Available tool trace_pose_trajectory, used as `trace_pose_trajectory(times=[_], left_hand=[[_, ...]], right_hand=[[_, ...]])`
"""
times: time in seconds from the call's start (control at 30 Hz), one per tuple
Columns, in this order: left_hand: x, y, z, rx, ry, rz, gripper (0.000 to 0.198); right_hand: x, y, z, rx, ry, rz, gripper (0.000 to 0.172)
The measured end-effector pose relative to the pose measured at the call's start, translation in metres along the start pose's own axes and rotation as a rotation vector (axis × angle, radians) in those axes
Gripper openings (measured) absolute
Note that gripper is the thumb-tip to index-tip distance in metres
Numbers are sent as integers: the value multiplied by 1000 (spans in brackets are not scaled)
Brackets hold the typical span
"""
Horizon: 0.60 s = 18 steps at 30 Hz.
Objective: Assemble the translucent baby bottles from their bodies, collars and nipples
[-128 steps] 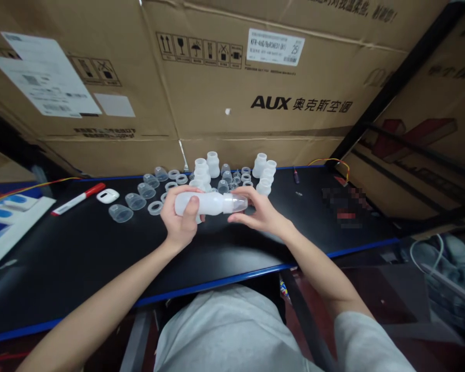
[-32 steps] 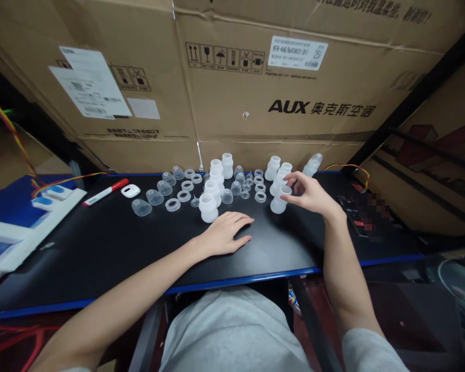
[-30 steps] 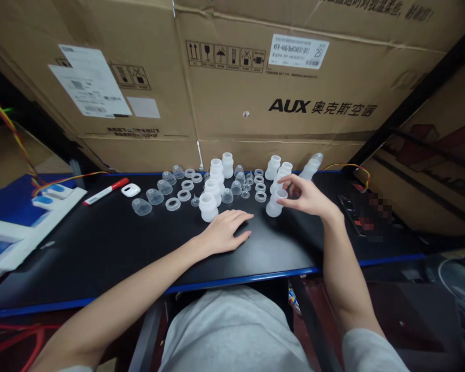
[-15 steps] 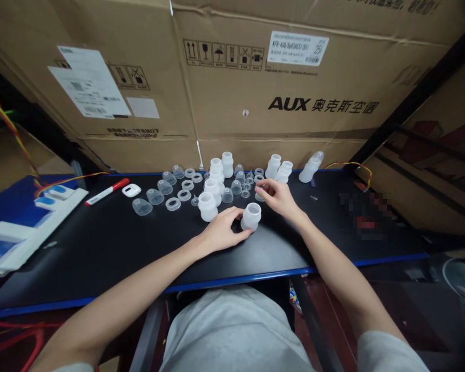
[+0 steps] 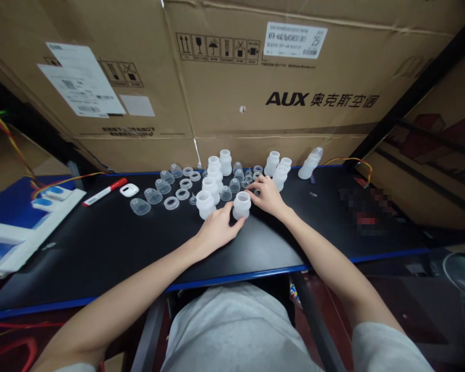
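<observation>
My left hand grips a translucent white feeding bottle between thumb and fingers. The bottle has a wavy waist and an open top, and it stands upright just above or on the black table. My right hand is beside the bottle's right side, its fingers bent and apart, with the thumb near the rim. A clear ring shows under those fingers. More white bottles stand in a row left of the held one. Clear domed caps and small clear nipples lie behind it.
Further clear domes and rings lie to the left. Bottles stand at the back right, near a capped bottle. A red-and-white marker, a white case and a power strip are leftward. A cardboard box walls the back.
My left hand has moved the bottle a little left and away from me. My right hand has shifted left, closer to that bottle. The view has turned slightly.
</observation>
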<state>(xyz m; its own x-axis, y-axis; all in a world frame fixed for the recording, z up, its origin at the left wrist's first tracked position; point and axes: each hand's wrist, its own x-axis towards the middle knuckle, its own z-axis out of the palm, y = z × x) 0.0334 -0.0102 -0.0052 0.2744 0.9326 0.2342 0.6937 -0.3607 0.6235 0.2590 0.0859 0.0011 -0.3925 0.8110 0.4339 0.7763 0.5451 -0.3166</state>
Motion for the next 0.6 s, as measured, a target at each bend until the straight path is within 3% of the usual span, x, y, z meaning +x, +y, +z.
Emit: trace_pose_trajectory(times=[0.17,0.37,0.5,0.6], left_hand=[[6,-14,4,-92,27,-67,45],[5,-18,15,-213,136,-1,110],[-2,-9,13,-280,227,88,112],[-6,-3,9,-257,253,171,97]], right_hand=[[-12,1,-15,-24,-130,-42,21],[-17,10,-22,60,-138,-60,33],[-19,14,-27,76,-154,41,43],[-21,13,-29,58,-205,114,50]])
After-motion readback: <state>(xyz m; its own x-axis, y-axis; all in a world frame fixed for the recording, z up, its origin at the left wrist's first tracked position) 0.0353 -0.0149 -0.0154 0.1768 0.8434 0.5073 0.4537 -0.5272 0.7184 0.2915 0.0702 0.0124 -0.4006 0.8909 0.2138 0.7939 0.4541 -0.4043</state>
